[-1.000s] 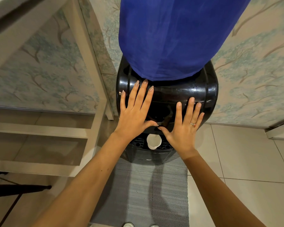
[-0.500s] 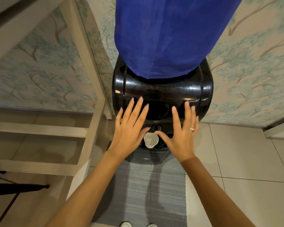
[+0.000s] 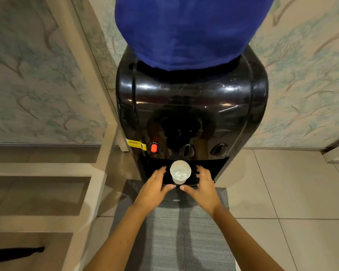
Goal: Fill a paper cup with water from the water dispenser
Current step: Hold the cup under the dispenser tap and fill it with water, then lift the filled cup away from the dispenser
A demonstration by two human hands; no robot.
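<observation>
A white paper cup (image 3: 180, 173) with water in it stands on the drip tray (image 3: 204, 179) of a glossy black water dispenser (image 3: 190, 106), under the middle tap (image 3: 186, 150). My left hand (image 3: 155, 185) is at the cup's left and my right hand (image 3: 203, 184) at its right. Both are open with fingers spread, curving toward the cup; a small gap shows on each side. A red tap (image 3: 154, 148) sits to the left and a dark tap (image 3: 219, 149) to the right. A blue cloth covers the bottle (image 3: 184, 30) on top.
A grey woven mat (image 3: 184, 237) lies on the tiled floor in front of the dispenser. A beige shelf unit (image 3: 53, 173) stands close on the left. Patterned wallpaper is behind. A dark object (image 3: 14, 252) pokes in at the lower left.
Both hands have come down from the dispenser's front panel to either side of the cup on the drip tray. The view has dropped, so the three taps now show.
</observation>
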